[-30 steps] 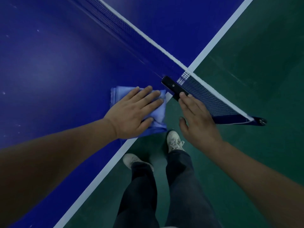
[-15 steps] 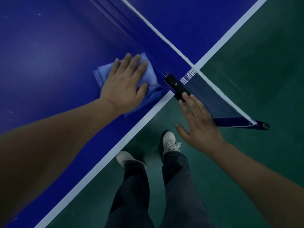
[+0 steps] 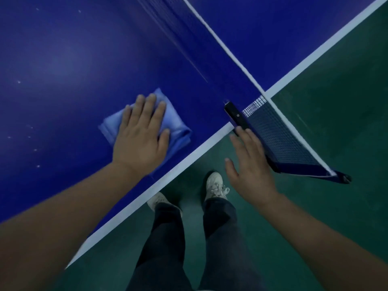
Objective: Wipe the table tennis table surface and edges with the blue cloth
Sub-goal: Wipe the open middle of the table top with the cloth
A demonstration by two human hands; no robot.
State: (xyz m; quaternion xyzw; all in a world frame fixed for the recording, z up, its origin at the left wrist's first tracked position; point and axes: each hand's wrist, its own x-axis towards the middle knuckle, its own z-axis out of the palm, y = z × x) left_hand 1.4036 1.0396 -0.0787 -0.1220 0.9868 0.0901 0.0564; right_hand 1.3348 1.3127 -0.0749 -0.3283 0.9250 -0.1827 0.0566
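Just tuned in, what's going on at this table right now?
A person stands at the side of the table, next to the net. The left hand presses flat on the folded blue cloth, which lies on the playing surface a little in from the white edge line. The right hand is open, with its fingertips at the black net post. Pale specks show on the surface left of the cloth.
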